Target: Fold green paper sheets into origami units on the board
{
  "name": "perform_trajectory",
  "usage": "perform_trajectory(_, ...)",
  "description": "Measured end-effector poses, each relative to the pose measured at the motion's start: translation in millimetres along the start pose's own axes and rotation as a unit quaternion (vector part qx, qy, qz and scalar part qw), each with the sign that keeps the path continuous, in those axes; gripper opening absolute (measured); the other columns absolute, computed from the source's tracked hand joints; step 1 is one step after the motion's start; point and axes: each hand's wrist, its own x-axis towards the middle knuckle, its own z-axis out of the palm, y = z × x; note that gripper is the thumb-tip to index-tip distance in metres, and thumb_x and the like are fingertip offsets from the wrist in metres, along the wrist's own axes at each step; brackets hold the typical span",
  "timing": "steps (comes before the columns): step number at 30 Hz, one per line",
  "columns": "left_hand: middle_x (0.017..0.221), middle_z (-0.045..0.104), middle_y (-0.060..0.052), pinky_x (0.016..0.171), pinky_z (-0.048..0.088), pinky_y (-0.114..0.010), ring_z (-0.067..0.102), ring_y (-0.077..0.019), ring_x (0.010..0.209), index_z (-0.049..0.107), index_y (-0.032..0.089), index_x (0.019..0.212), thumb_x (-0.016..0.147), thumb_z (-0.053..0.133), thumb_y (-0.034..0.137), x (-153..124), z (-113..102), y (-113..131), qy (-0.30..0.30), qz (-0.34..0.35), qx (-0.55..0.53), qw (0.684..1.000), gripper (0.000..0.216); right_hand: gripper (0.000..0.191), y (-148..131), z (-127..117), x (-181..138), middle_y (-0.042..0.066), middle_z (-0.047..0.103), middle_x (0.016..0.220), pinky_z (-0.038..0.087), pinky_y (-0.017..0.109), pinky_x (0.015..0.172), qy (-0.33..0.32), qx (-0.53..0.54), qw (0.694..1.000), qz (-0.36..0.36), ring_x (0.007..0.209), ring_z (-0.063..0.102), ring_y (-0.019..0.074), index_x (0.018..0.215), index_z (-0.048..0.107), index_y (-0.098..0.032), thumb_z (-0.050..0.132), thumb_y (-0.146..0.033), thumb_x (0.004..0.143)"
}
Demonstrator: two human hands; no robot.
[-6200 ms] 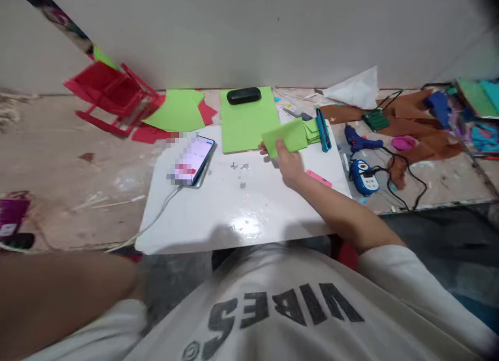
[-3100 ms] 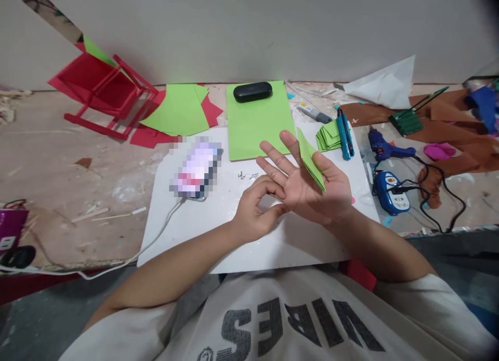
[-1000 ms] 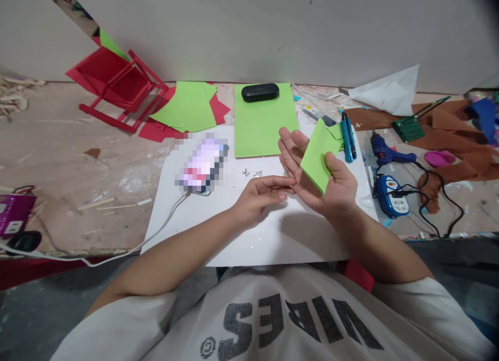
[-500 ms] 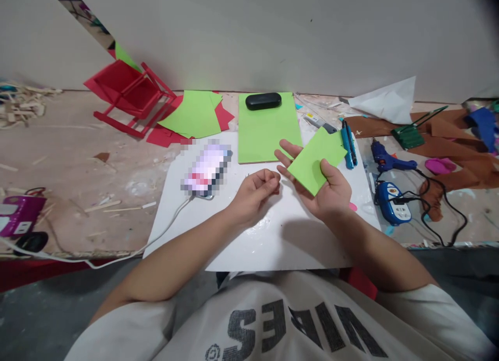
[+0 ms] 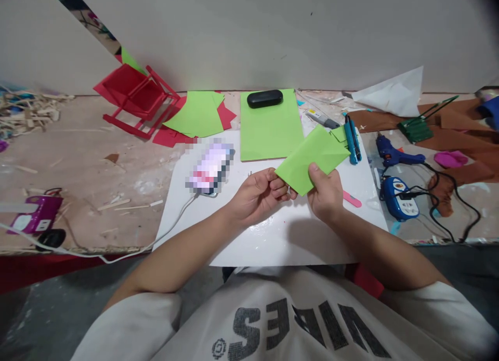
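A folded piece of green paper (image 5: 310,157) is held above the white board (image 5: 234,231). My right hand (image 5: 325,193) pinches its near edge, thumb on top. My left hand (image 5: 258,194) is curled, its fingertips meeting the paper's left corner beside the right hand's fingers. A large green sheet (image 5: 268,129) lies flat just beyond the hands, with a black case (image 5: 264,98) on its far end. A stack of folded green pieces (image 5: 338,133) sits to the right, next to two blue tools (image 5: 352,139).
A phone (image 5: 210,168) with a white cable lies left on the board. A pink item (image 5: 352,198) lies by my right wrist. Blue glue gun (image 5: 395,153), blue device (image 5: 398,197) and black cords sit right. Red toy chair (image 5: 134,101) and loose green and red sheets (image 5: 197,114) lie far left.
My right hand has closed from an open palm into a pinch on the green paper. My left hand has moved right and up to the paper's corner.
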Motion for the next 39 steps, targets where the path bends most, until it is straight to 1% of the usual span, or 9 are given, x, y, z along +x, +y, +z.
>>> perform_trajectory(8, 0.077, 0.048, 0.005, 0.087, 0.067, -0.038, 0.050, -0.0123, 0.070, 0.059, 0.023, 0.082, 0.082, 0.109, 0.070, -3, 0, -1, -0.011, 0.021, 0.014, 1.000, 0.069, 0.054, -3, 3, -9, 0.008, 0.077, 0.081, 0.079, 0.051, 0.072, -0.048, -0.004, 0.999, -0.014, 0.093, 0.086, 0.0351, 0.091, 0.077, -0.028, 0.092, -0.080, 0.093)
perform_trajectory(11, 0.081, 0.058, 0.002, 0.084, 0.064, -0.039, 0.058, -0.0156, 0.074, 0.063, 0.024, 0.086, 0.088, 0.103, 0.075, -1, -4, -5, 0.020, 0.080, 0.086, 0.993, 0.065, 0.060, -3, 0, -5, 0.007, 0.073, 0.073, 0.075, 0.047, 0.063, -0.067, -0.020, 0.997, -0.026, 0.080, 0.082, 0.0314, 0.083, 0.075, -0.027, 0.091, -0.084, 0.093)
perform_trajectory(15, 0.122, 0.078, -0.008, 0.101, 0.060, -0.043, 0.073, -0.0251, 0.104, 0.077, 0.027, 0.120, 0.088, 0.104, 0.069, 1, -12, -6, 0.116, 0.252, 0.304, 0.911, 0.059, 0.062, -1, -6, 5, 0.002, 0.066, 0.065, 0.064, 0.038, 0.055, -0.058, -0.065, 0.995, -0.055, 0.060, 0.068, 0.0217, 0.077, 0.074, -0.025, 0.090, -0.082, 0.096)
perform_trajectory(19, 0.164, 0.070, -0.020, 0.128, 0.051, -0.056, 0.070, -0.0407, 0.142, 0.072, 0.026, 0.156, 0.086, 0.104, 0.058, 1, -19, -7, 0.107, 0.282, 0.460, 0.835, 0.084, 0.054, 7, -12, 12, 0.006, 0.080, 0.091, 0.071, 0.046, 0.087, -0.073, -0.132, 0.985, -0.087, 0.086, 0.077, 0.0255, 0.100, 0.084, -0.025, 0.086, -0.080, 0.102)
perform_trajectory(23, 0.183, 0.058, -0.023, 0.145, 0.036, -0.062, 0.051, -0.0503, 0.173, 0.064, 0.025, 0.170, 0.075, 0.113, 0.053, 4, -25, -19, 0.088, 0.220, 0.448, 0.862, 0.110, 0.066, 15, -17, 12, 0.004, 0.078, 0.103, 0.066, 0.044, 0.085, -0.145, -0.212, 0.963, -0.075, 0.087, 0.071, 0.0244, 0.139, 0.079, -0.030, 0.070, -0.088, 0.109)
perform_trajectory(26, 0.187, 0.055, -0.024, 0.148, 0.031, -0.063, 0.046, -0.0491, 0.178, 0.063, 0.025, 0.172, 0.079, 0.111, 0.049, 7, -29, -29, 0.100, 0.164, 0.407, 0.893, 0.107, 0.081, 17, -18, 9, 0.002, 0.071, 0.098, 0.060, 0.043, 0.076, -0.188, -0.241, 0.950, -0.062, 0.077, 0.064, 0.0234, 0.155, 0.068, -0.033, 0.065, -0.097, 0.105)
perform_trajectory(32, 0.168, 0.069, -0.016, 0.136, 0.047, -0.055, 0.065, -0.0373, 0.159, 0.062, 0.033, 0.171, 0.076, 0.115, 0.047, 16, -38, -34, 0.130, 0.143, 0.308, 0.932, 0.109, 0.087, 25, -21, 13, 0.004, 0.069, 0.115, 0.059, 0.038, 0.076, -0.183, -0.224, 0.955, -0.060, 0.085, 0.066, 0.0218, 0.162, 0.059, -0.034, 0.066, -0.098, 0.104)
perform_trajectory(35, 0.156, 0.074, -0.010, 0.129, 0.054, -0.049, 0.071, -0.0318, 0.150, 0.061, 0.038, 0.170, 0.071, 0.118, 0.044, 21, -43, -29, 0.142, 0.147, 0.246, 0.948, 0.115, 0.084, 31, -23, 19, 0.003, 0.067, 0.122, 0.058, 0.034, 0.070, -0.162, -0.196, 0.967, -0.031, 0.083, 0.065, 0.0183, 0.164, 0.055, -0.035, 0.079, -0.088, 0.103)
perform_trajectory(39, 0.144, 0.083, -0.009, 0.121, 0.061, -0.052, 0.081, -0.0322, 0.132, 0.063, 0.034, 0.165, 0.078, 0.109, 0.040, 21, -42, -16, 0.173, 0.089, 0.152, 0.969, 0.098, 0.078, 35, -25, 25, 0.004, 0.067, 0.130, 0.060, 0.036, 0.075, -0.146, -0.224, 0.963, -0.014, 0.084, 0.065, 0.0177, 0.166, 0.050, -0.034, 0.086, -0.062, 0.103)
